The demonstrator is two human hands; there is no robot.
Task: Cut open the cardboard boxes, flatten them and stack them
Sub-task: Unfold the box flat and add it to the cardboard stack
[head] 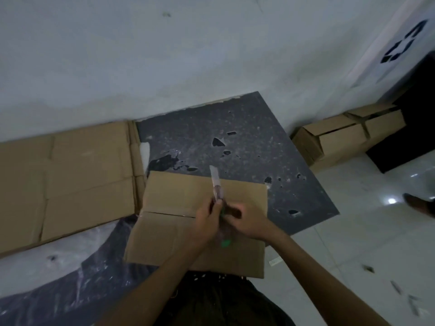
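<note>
Nearest, over the box [164, 236], both hands meet around a cutter [216, 184] whose pale blade points away and whose green handle end shows below the palms. The left hand [206, 222] has its fingers curled round the cutter's body, with the thumb laid along it. The right hand [246, 223] curls its fingers in at the same spot, but blur hides whether it grips the tool or only touches it. The box lies under the hands on a dark mat [235, 128], its top flaps closed along a seam on the left. It looks light, stiff across the panels and ready to fold at the creases. I would hold it by a flap edge or press a panel flat, keeping fingers off the cut line. Left of the box lies a stack [77, 180] of flattened cardboard against the wall. Far right of the box sit uncut boxes [341, 140]. Beyond them a white surface bears a black recycling symbol [400, 43]. No lettering is legible anywhere.
</note>
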